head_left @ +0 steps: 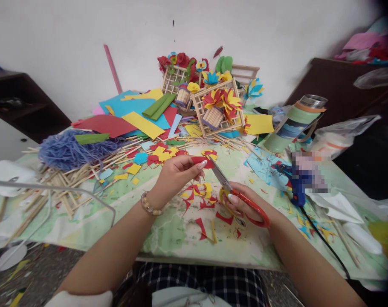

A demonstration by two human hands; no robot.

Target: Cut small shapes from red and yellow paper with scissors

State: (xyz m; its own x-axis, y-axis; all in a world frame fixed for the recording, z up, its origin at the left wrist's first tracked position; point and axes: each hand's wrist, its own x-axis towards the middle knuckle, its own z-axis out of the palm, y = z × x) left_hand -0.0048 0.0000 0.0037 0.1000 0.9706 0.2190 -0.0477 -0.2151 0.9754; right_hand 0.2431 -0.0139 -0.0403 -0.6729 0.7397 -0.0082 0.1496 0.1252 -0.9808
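Note:
My left hand (176,172) pinches a small piece of red paper (202,161) above the middle of the table. My right hand (245,204) grips red-handled scissors (241,196), whose blades point up-left at the red paper. Below both hands lie red and yellow paper scraps (202,200) on the green table cover (168,230). A bead bracelet sits on my left wrist.
Coloured paper sheets (133,115), wooden sticks (69,179) and blue yarn (66,149) fill the left. Stick frames with paper flowers (218,106) stand at the back. A blue glue gun (298,187) with a black cord, a tumbler (293,123) and plastic bags lie right.

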